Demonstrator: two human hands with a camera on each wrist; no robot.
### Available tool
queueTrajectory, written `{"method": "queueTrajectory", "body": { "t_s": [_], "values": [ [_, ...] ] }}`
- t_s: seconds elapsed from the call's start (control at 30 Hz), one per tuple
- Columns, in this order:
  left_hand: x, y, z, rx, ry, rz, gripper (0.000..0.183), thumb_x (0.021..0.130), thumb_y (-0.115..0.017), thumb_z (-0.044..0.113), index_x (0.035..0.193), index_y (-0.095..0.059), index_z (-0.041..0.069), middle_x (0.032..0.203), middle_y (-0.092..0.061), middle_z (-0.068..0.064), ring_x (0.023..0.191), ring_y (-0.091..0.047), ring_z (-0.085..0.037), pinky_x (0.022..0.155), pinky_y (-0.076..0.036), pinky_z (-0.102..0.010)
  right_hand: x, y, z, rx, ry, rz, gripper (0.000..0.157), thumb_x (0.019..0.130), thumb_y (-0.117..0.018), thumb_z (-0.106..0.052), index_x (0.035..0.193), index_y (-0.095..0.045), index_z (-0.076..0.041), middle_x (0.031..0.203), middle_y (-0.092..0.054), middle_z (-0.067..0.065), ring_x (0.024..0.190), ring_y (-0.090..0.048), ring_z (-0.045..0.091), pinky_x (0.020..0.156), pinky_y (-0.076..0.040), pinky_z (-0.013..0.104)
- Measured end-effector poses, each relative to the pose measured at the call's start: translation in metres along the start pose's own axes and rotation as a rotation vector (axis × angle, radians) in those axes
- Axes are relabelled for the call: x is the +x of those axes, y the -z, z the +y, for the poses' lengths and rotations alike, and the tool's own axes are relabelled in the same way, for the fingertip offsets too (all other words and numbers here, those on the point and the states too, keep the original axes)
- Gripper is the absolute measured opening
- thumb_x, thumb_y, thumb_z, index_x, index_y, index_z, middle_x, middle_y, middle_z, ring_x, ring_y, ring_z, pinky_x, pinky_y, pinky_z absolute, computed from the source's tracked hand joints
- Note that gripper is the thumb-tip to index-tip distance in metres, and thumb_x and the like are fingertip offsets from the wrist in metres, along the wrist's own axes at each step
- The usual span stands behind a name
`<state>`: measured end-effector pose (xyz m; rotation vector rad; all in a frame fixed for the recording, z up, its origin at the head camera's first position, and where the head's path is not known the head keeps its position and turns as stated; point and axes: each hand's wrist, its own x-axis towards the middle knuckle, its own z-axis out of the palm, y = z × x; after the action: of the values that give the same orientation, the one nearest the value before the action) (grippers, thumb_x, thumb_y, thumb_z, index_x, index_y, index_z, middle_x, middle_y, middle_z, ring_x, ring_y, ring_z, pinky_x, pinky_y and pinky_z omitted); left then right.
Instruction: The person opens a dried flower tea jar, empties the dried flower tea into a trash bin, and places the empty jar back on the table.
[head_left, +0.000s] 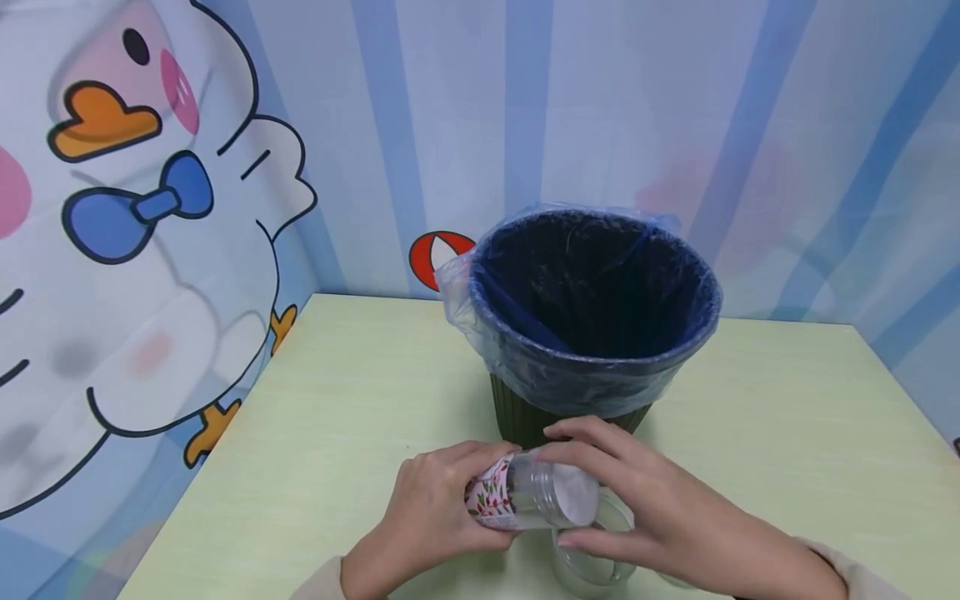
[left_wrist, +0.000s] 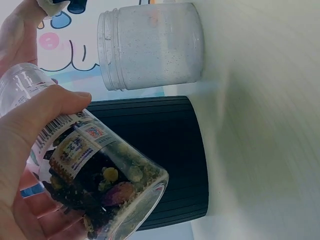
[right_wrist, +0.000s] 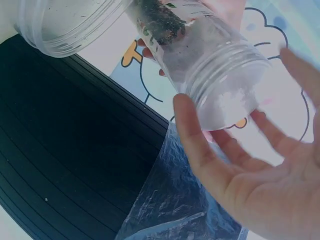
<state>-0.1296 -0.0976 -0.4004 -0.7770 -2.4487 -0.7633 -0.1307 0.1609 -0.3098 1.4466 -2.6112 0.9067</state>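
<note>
My left hand (head_left: 442, 500) grips a clear plastic jar (left_wrist: 115, 170), its fingers and thumb wrapped round the labelled body. The jar lies tilted on its side in the air, its whitish round end towards my right hand. Dried flowers and dark leaves, with a pink bud and yellow blossoms, have gathered towards the base. My right hand (head_left: 645, 492) is spread around the threaded neck, thumb below and fingers above. In the right wrist view its fingertips (right_wrist: 185, 107) come right at the neck's edge. Below stands a second, wider clear jar (left_wrist: 152, 47), with droplets on its wall.
Behind the hands stands a dark ribbed bin (head_left: 521, 408), lined with a blue plastic bag (head_left: 585, 387) folded over its rim. The pale green table (head_left: 360, 392) reaches back to a striped cloth backdrop (head_left: 465, 108) with a cartoon bird on the left.
</note>
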Motion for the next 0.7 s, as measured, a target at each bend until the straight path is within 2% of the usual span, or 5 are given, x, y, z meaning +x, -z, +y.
{"method": "queueTrajectory", "body": {
  "t_s": [0.17, 0.27, 0.47, 0.6, 0.7],
  "values": [
    [0.0012, 0.0010, 0.0012, 0.017, 0.000, 0.004, 0.072, 0.051, -0.094, 0.040, 0.117, -0.070, 0.028, 0.102, -0.071, 0.011, 0.074, -0.062, -0.002, 0.056, -0.046, -0.018, 0.0025, -0.0015, -0.0045, 0.097, -0.269, -0.046, 0.059, 0.096, -0.059, -0.053, 0.143, -0.047, -0.020, 0.130, -0.051, 0.000, 0.092, -0.057, 0.007, 0.068, -0.054, 0.025],
    [0.0017, 0.0014, 0.0018, 0.022, 0.000, -0.001, 0.071, 0.051, -0.095, 0.040, 0.116, -0.070, 0.027, 0.103, -0.071, 0.010, 0.074, -0.062, -0.003, 0.056, -0.046, -0.018, 0.0029, -0.0028, -0.0036, 0.158, -0.324, -0.067, 0.061, 0.094, -0.062, -0.054, 0.139, -0.049, -0.015, 0.123, -0.054, 0.003, 0.084, -0.056, 0.006, 0.063, -0.053, 0.022],
    [0.0016, 0.0021, 0.0029, 0.014, 0.023, -0.024, 0.071, 0.052, -0.095, 0.041, 0.117, -0.070, 0.025, 0.105, -0.071, 0.009, 0.076, -0.063, -0.003, 0.057, -0.048, -0.019, -0.0002, -0.0016, -0.0023, 0.130, -0.131, -0.020, 0.051, 0.092, -0.074, -0.031, 0.138, -0.052, -0.025, 0.130, -0.050, -0.004, 0.100, -0.055, 0.012, 0.069, -0.055, 0.023],
    [0.0016, 0.0027, 0.0034, 0.006, 0.036, -0.038, 0.071, 0.054, -0.095, 0.042, 0.118, -0.070, 0.025, 0.105, -0.071, 0.008, 0.077, -0.063, -0.003, 0.058, -0.048, -0.019, -0.0026, 0.0001, -0.0005, 0.071, -0.008, -0.003, 0.064, 0.083, -0.081, -0.011, 0.138, -0.054, -0.029, 0.139, -0.047, -0.003, 0.114, -0.053, 0.018, 0.079, -0.056, 0.029],
    [0.0017, 0.0027, 0.0037, 0.004, 0.036, -0.039, 0.071, 0.054, -0.095, 0.042, 0.118, -0.070, 0.025, 0.105, -0.071, 0.008, 0.077, -0.063, -0.004, 0.058, -0.047, -0.018, -0.0038, -0.0003, 0.0003, 0.032, 0.052, 0.016, 0.070, 0.079, -0.084, -0.006, 0.137, -0.054, -0.029, 0.143, -0.046, 0.000, 0.121, -0.050, 0.022, 0.084, -0.055, 0.033]
  ]
}}
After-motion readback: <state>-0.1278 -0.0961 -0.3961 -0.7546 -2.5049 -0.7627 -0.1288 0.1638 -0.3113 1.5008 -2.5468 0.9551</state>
